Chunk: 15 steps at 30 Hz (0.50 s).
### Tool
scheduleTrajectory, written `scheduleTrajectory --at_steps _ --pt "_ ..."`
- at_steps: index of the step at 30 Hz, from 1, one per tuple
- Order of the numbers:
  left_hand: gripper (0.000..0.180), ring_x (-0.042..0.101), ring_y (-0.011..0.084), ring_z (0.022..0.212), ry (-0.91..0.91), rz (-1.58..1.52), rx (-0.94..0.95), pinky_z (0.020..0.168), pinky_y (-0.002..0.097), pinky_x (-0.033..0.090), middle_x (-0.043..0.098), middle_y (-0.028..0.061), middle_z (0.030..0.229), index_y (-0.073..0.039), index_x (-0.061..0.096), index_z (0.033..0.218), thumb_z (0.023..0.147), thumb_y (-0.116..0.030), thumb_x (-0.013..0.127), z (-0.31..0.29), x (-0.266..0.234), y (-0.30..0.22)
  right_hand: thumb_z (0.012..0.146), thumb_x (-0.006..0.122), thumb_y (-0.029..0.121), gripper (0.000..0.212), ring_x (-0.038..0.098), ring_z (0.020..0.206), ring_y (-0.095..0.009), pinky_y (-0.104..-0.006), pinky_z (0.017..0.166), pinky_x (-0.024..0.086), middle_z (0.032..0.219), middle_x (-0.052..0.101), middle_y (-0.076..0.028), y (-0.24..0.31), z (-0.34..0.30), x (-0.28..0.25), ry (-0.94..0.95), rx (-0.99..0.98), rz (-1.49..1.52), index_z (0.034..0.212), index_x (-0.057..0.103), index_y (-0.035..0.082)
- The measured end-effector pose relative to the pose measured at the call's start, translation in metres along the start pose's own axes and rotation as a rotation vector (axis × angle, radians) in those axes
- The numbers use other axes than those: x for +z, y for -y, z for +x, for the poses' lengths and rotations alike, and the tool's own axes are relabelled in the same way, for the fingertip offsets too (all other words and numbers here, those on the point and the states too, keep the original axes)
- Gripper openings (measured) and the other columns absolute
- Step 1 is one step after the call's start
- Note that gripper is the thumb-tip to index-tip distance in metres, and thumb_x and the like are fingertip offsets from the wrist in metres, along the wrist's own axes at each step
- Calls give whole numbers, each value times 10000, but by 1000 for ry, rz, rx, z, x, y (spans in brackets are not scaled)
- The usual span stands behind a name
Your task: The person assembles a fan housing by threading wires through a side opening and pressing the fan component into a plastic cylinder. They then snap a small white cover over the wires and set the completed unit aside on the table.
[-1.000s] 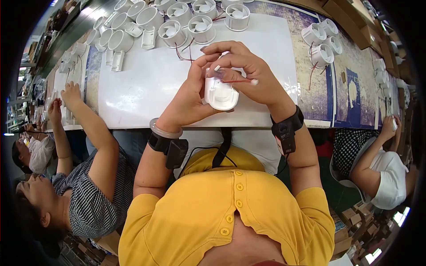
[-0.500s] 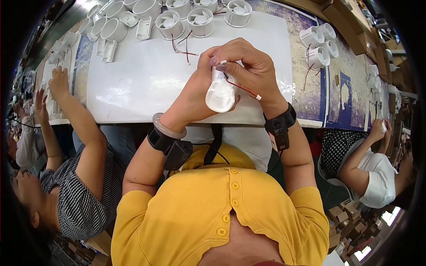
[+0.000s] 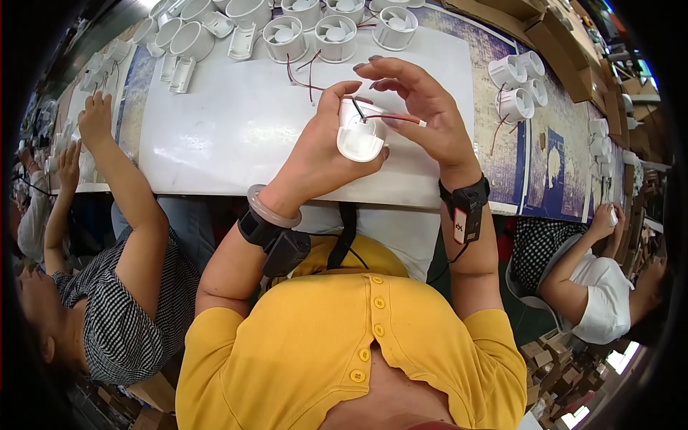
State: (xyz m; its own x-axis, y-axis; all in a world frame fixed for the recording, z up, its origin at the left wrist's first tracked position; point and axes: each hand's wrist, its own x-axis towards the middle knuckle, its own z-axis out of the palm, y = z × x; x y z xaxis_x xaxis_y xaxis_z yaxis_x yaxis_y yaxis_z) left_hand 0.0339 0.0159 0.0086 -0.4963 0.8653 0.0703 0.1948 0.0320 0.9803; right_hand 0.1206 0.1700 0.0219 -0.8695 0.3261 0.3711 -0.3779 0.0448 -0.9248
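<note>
Above the near part of the white work surface, my left hand [image 3: 319,150] is closed around a white plastic fan housing [image 3: 360,145] with a rounded scoop-shaped end toward me. A short black wire and a red wire [image 3: 387,117] come out of its inside; the red one runs right to a small white connector [image 3: 422,123]. My right hand [image 3: 438,118] is beside the housing with its fingers spread and raised. Its thumb lies close to the red wire, and I cannot tell whether they touch.
White fan units [image 3: 335,37] with wires, ring-shaped housings [image 3: 192,41] and curved covers [image 3: 182,74] line the far edge. More fan units [image 3: 516,105] stand at the right, near cardboard boxes [image 3: 562,54]. Co-workers sit on both sides: a checked sleeve [image 3: 132,315] left, a white shirt [image 3: 591,294] right.
My right hand has opened and moved right, away from the wires it was pinching. The housing has tilted and shifted slightly away from me in my left hand, showing more of its inside.
</note>
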Motion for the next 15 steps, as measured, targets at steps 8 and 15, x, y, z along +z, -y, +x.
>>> scheduleTrajectory --at_steps 8,15 --pt "843 616 292 1034 42 152 43 880 339 494 587 177 1137 40 307 1340 691 -176 801 1 -4 -5 800 698 40 159 551 1100 -227 -337 942 438 1137 624 -92 -3 3 -11 179 -328 -464 958 711 41" --pt "872 630 297 1005 55 298 81 863 343 500 599 180 1108 25 313 1367 681 -181 809 -3 1 -5 831 671 -8 74 568 1029 -193 -328 897 457 1035 604 -75 -12 -3 4 -102 -236 -501 891 701 24"
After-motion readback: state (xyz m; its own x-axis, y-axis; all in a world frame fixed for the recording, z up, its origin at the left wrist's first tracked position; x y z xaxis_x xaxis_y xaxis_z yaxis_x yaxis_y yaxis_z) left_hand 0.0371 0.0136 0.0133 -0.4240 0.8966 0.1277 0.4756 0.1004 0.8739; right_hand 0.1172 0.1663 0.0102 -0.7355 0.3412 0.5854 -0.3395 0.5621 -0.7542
